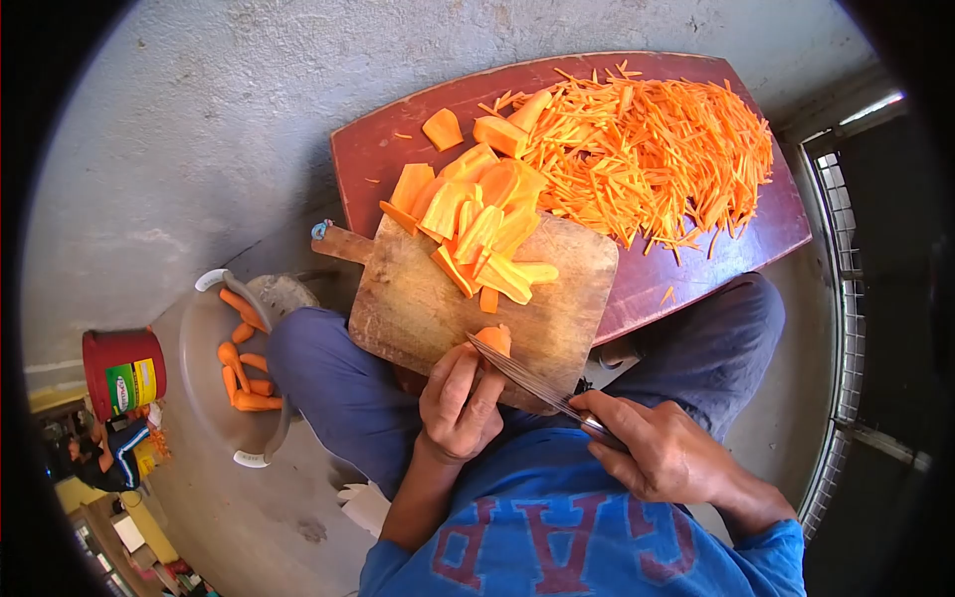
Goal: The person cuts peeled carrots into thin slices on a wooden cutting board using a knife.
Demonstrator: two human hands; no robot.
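My left hand (461,403) is closed around a piece of carrot (493,340) at the near edge of a wooden cutting board (567,269). A knife (532,381) is gripped by its handle in my right hand (662,446). Its blade slants up and left, with the tip end lying across the carrot piece; whether it has cut in, I cannot tell. Flat carrot slices (482,214) are piled on the far part of the board. Beyond them, a large heap of carrot strips (657,149) covers much of the red-brown table (383,129).
Whole carrots (237,363) lie in a grey tub (199,353) to the left. A red bucket (99,348) stands farther left, near another person (109,458). Carrot chunks (443,129) sit at the table's far side, close to the wall (219,119). A metal grille (846,259) is on the right.
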